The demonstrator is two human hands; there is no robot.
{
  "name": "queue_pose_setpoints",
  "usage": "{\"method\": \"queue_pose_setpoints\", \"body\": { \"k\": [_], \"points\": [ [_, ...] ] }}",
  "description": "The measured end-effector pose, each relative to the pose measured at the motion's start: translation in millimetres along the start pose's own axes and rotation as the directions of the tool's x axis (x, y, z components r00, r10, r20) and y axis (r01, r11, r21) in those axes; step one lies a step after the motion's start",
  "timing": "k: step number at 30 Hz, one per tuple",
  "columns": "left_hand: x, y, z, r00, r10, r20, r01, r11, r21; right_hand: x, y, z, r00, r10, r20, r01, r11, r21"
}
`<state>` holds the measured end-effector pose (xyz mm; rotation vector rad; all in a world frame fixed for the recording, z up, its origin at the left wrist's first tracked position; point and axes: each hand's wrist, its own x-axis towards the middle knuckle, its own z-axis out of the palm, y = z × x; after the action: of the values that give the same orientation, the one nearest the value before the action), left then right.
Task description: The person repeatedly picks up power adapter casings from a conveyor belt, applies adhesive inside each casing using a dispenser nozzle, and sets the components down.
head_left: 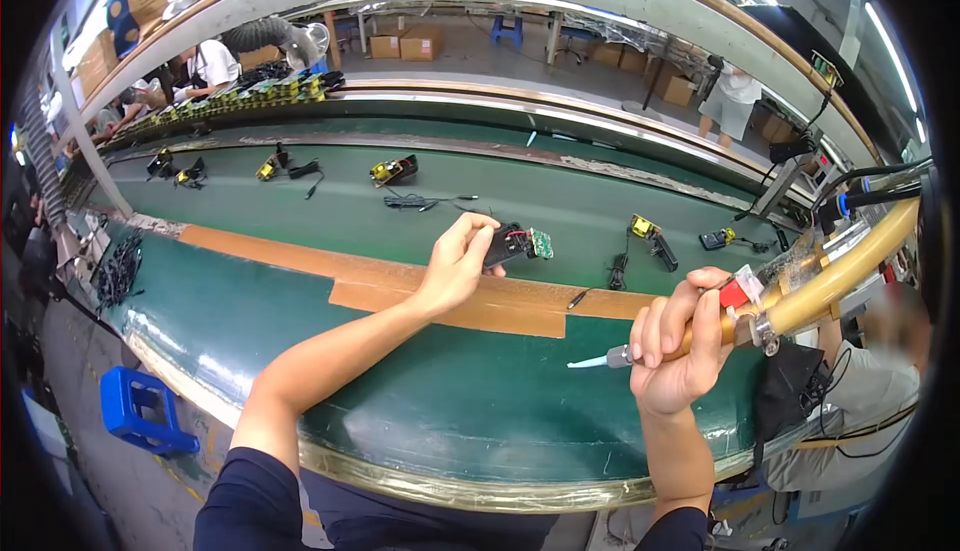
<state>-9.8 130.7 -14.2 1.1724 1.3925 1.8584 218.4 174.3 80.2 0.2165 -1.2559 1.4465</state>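
My left hand (460, 263) is closed around a black power adapter housing (508, 244), held over the near edge of the conveyor belt. A small green circuit board (541, 244) sticks out of the housing's right end, and red wire shows beside it. In my right hand (680, 346) is a hose-fed gun (708, 335), its narrow pale blue nozzle pointing left over the green bench top (430, 401). The nozzle is well apart from the housing. A thick yellowish hose (845, 276) runs from the gun up to the right.
On the green conveyor belt (350, 211) lie several open adapters with cords, such as a yellow-and-black one (394, 170) and another (654, 241). A black cable bundle (120, 269) lies at the left. A blue stool (147, 410) stands below. Another person (850, 411) sits at right.
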Motion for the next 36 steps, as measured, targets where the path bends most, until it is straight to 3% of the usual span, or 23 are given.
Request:
{"method": "queue_pose_setpoints", "body": {
  "k": [4, 9, 15, 36],
  "points": [
    [-46, 30, -14, 0.990, -0.106, 0.091, 0.123, 0.973, -0.194, -4, -3, 8, 1.000, 0.017, -0.009, -0.017, 1.000, -0.011],
    [-99, 58, -23, 0.978, -0.121, 0.172, 0.142, 0.983, -0.115, -11, -6, 24, 1.000, 0.022, 0.015, -0.022, 1.000, 0.009],
    [-121, 59, -23, 0.959, -0.138, 0.249, 0.180, 0.971, -0.158, -17, -15, 42, 0.998, 0.070, -0.006, -0.069, 0.995, 0.068],
    [-137, 68, -23, 0.904, -0.179, 0.388, 0.287, 0.928, -0.240, -19, -13, 58, 0.996, 0.087, 0.010, -0.087, 0.996, -0.004]
  ]
}}
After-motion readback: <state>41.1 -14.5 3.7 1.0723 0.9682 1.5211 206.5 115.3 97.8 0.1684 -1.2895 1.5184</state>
